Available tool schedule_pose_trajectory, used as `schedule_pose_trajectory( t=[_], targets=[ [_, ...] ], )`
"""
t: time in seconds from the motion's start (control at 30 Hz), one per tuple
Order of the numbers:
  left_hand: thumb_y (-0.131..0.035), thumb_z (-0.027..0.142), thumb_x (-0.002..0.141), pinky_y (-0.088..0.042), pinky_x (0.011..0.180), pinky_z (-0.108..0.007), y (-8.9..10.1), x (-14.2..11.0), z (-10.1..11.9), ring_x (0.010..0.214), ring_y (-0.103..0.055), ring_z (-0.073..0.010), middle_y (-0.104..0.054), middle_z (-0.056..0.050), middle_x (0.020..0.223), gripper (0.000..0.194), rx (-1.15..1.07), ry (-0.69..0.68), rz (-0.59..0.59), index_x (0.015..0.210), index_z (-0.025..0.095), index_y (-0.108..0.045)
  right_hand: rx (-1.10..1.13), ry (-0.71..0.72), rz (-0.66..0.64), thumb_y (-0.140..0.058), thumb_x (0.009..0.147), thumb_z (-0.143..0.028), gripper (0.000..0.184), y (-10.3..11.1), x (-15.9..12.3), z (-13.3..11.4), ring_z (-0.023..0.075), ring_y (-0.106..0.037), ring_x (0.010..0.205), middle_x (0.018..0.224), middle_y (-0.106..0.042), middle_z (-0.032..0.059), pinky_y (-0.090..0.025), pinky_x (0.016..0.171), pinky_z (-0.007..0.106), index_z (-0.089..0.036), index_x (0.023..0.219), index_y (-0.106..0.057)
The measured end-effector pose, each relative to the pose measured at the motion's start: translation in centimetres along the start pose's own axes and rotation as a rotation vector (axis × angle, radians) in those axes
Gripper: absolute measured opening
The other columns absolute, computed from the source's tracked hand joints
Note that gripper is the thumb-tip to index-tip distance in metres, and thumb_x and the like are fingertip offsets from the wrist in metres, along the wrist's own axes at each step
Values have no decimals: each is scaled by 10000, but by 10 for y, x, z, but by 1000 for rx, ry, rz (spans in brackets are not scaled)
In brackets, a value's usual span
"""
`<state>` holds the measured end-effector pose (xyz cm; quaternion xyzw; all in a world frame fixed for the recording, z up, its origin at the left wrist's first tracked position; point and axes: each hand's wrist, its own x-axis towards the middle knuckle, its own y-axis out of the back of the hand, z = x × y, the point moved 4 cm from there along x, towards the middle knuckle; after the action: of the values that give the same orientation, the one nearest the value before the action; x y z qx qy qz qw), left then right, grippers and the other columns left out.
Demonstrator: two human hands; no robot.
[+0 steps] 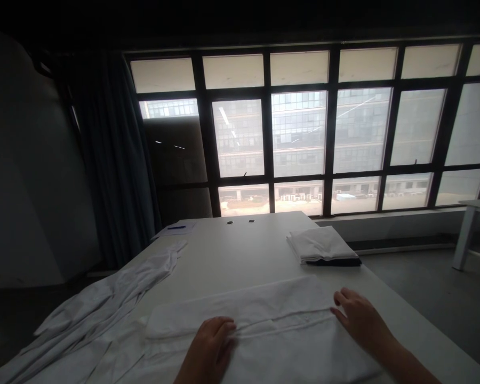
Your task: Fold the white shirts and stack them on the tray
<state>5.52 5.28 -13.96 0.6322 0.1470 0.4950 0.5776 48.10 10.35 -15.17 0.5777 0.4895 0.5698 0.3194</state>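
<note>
A white garment [280, 300] lies partly folded across the near part of the table, with an upper layer turned over and an open seam running sideways between the layers. My left hand [214, 341] has its fingers curled at this seam, closed on the fabric near the middle. At the right end of the same edge, my right hand [356, 316] pinches the cloth between thumb and fingers. Both palms are turned from view, and the fabric under the left fingers is hidden.
More crumpled white cloth [112, 293] spreads along the table's left side and hangs over its edge. A folded white stack [322, 244] with a dark layer beneath sits at the right edge. A blue pen [176, 228] lies on paper at the far left.
</note>
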Motion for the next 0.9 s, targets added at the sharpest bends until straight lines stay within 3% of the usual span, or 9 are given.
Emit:
schedule_pose_trajectory(
  t=[0.13, 0.2, 0.27, 0.37, 0.5, 0.6, 0.7, 0.77, 0.9],
  targets=[
    [-520, 346, 1005, -483, 1063, -327, -18, -1, 29, 1293, -549, -210, -598, -35, 1405, 359, 141, -470, -96, 1359, 286, -535, 164, 269, 17, -503, 954, -422, 321, -11, -14, -73, 280, -553, 1210, 1317, -595, 107, -394, 1060, 452, -249, 1175, -659],
    [-480, 358, 1032, -467, 1071, -288, -32, -5, 39, 1325, -526, -192, -551, -3, 1458, 391, 244, -626, -94, 1420, 307, -486, 251, 451, -126, -498, 955, -513, 469, -23, -23, -105, 304, -404, 1394, 1518, -443, 70, -292, 1163, 499, -312, 1375, -554],
    [-459, 385, 1038, -458, 1070, -278, -44, -8, 39, 1328, -526, -195, -512, -6, 1485, 456, 344, -655, -65, 1485, 313, -410, 296, 528, -284, -484, 943, -600, 621, -33, -28, -119, 337, -251, 1480, 1608, -289, 51, -185, 1200, 573, -351, 1505, -397],
    [-464, 442, 1026, -446, 1082, -315, -50, -11, 29, 1336, -520, -234, -477, -37, 1500, 563, 417, -581, -61, 1549, 313, -299, 308, 436, -382, -434, 948, -649, 706, -40, -26, -109, 357, -121, 1509, 1634, -182, 40, -68, 1200, 636, -367, 1565, -243],
    [-486, 601, 966, -402, 1127, -436, -44, -16, 11, 1397, -432, -316, -348, -75, 1561, 735, 325, -393, -189, 1579, 347, -169, 287, 308, -371, -383, 964, -656, 653, -41, -18, -77, 302, -125, 1516, 1635, -164, -3, -68, 1228, 566, -398, 1550, -255],
    [-464, 710, 913, -316, 1140, -619, -38, -20, -8, 1447, -308, -395, -223, -70, 1606, 807, 228, -92, -276, 1568, 381, -127, 227, 189, -351, -347, 957, -684, 673, -42, -14, -54, 273, -168, 1512, 1626, -189, 2, -96, 1240, 517, -359, 1545, -295],
    [-383, 721, 932, -185, 1133, -732, -30, -25, -29, 1479, -203, -406, -189, -35, 1620, 729, 194, 249, -291, 1548, 394, -170, 177, 114, -351, -320, 946, -710, 727, -41, -11, -39, 267, -192, 1507, 1617, -213, 14, -116, 1241, 500, -305, 1550, -304],
    [-348, 721, 940, -125, 1152, -725, -25, -27, -39, 1493, -177, -379, -205, -15, 1620, 691, 179, 366, -321, 1536, 394, -222, 163, 94, -360, -305, 946, -713, 745, -40, -10, -34, 266, -208, 1503, 1613, -222, 21, -141, 1237, 492, -280, 1552, -309],
    [-325, 713, 950, -89, 1194, -664, -19, -26, -47, 1505, -174, -328, -229, 16, 1616, 646, 150, 385, -378, 1519, 409, -297, 130, 56, -360, -360, 940, -663, 745, -35, -11, -27, 271, -277, 1480, 1589, -291, 67, -205, 1223, 459, -203, 1526, -390]
  ],
)
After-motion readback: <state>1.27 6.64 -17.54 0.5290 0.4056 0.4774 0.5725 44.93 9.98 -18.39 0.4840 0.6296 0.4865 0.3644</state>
